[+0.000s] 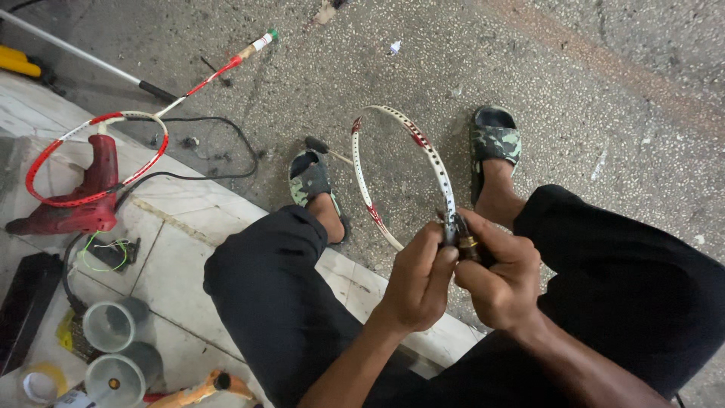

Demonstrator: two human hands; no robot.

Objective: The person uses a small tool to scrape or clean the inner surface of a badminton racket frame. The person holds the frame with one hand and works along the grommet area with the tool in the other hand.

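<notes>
Speckled grey concrete floor spreads beyond the grip, open past the two camouflage sandals. Both hands close on the white racket frame at its throat: left hand pinching the rim, right hand wrapped about a dark fitting there. Far left of the grip, on pale tiles, a second red-and-white racket lies over a red power drill. Nearer, two grey cups stand open; their contents cannot be told.

Second racket frame atop drill, left.
</notes>
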